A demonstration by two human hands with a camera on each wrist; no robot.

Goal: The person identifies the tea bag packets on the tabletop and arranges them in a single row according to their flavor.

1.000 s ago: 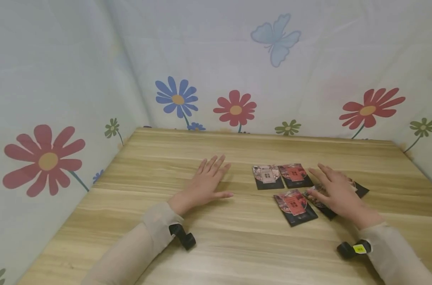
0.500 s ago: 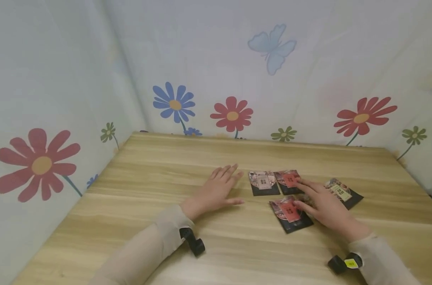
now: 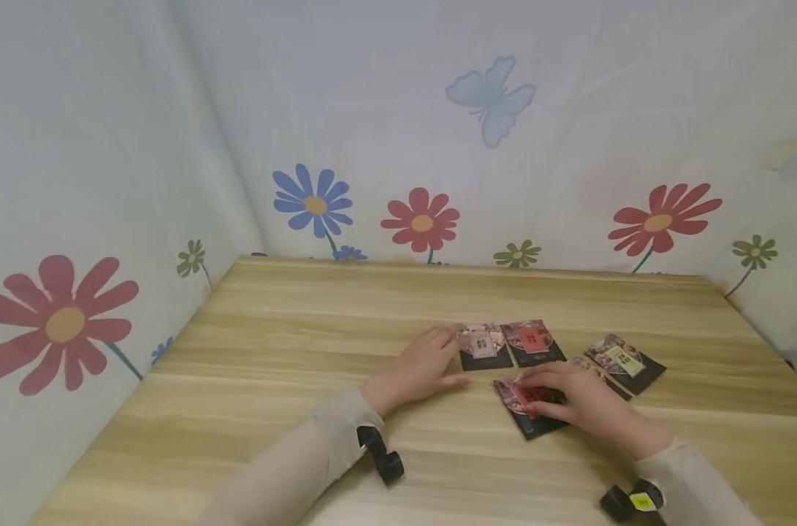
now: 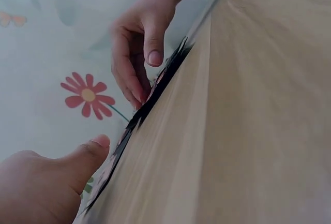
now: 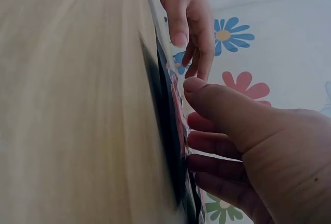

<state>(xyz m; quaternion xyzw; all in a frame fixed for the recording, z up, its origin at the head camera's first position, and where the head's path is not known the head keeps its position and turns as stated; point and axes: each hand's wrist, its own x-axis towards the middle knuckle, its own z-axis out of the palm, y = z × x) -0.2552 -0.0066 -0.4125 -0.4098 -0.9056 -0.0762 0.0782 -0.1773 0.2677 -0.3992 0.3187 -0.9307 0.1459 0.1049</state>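
Several flat printed packets with black lower ends lie on the wooden table. My left hand (image 3: 420,371) is palm down at the left of the pale-labelled packet (image 3: 485,346), fingertips at its edge; I cannot tell if they press it. My right hand (image 3: 585,402) is over the near red-labelled packet (image 3: 532,427), fingers bent with fingertips on its face and thumb apart from them in the right wrist view. The far red-labelled packet (image 3: 536,342) lies beside the pale one. A yellow-labelled packet (image 3: 624,363) lies at the right, with another packet (image 3: 598,369) partly hidden under my right hand.
The wooden table (image 3: 293,321) reaches back to a cloth wall (image 3: 372,109) printed with flowers and a butterfly. Black wrist bands with cameras (image 3: 380,454) are worn on both forearms.
My left hand has moved right, up to the pale-labelled packet. My right hand has moved left and nearer, from the right-hand packets onto the near red-labelled one. The view has shifted slightly.
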